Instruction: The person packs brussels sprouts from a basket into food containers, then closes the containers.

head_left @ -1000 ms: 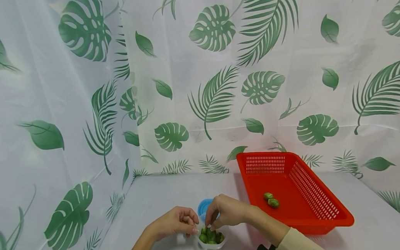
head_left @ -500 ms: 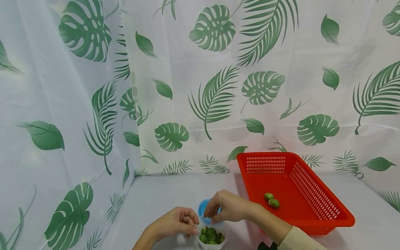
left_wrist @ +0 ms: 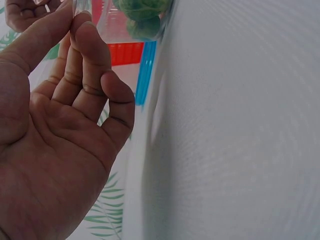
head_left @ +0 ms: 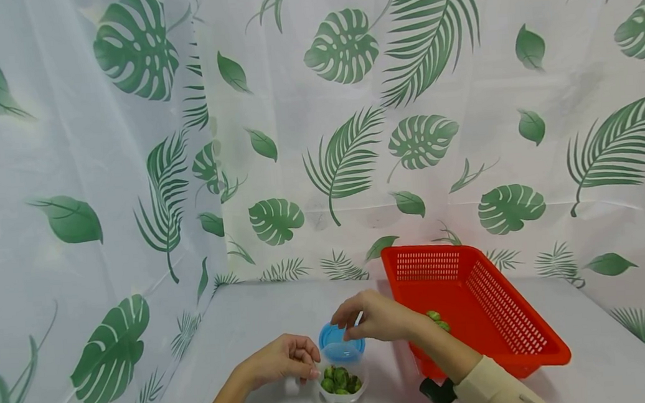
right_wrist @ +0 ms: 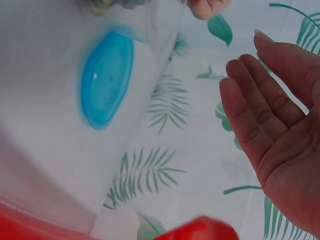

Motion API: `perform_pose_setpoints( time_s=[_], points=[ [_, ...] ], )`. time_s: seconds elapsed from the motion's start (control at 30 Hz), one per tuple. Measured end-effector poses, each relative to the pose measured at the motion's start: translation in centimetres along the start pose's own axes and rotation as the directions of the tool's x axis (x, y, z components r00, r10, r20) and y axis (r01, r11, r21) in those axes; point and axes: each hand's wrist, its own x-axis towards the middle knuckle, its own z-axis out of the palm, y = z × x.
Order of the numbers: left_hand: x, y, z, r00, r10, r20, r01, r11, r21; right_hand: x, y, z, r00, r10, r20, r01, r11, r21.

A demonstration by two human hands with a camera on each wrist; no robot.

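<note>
A clear plastic container (head_left: 342,402) stands on the table with several Brussels sprouts (head_left: 340,379) inside. My left hand (head_left: 285,358) pinches the container's rim at its left side; in the left wrist view, thumb and fingertips meet on the clear edge. Behind the container lies a blue lid (head_left: 350,335), partly hidden in the head view by my right hand (head_left: 377,316). That hand is raised above the lid and holds nothing. In the right wrist view its fingers are nearly straight, with the thumb apart from them.
A large red basket (head_left: 518,312) stands at the right, with two Brussels sprouts (head_left: 433,315) on its floor, partly covered by the right forearm. A dark object (head_left: 438,392) sits by the right sleeve. Leaf-printed sheets (head_left: 353,237) enclose the table (head_left: 263,312) at back and sides.
My right hand has risen from the sprouts in the container and moved back and to the right, its fingers loosening. The left hand has stayed at the rim.
</note>
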Motion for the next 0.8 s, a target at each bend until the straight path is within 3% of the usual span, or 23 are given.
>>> perform_pose_setpoints(
  time_s=[0.8],
  points=[
    [0.1,0.0,0.0,1.0,-0.002,-0.009,0.002,1.0,0.004,-1.8,0.0,-3.8,0.98,0.024,-0.199,-0.039,0.997,-0.071]
  ],
)
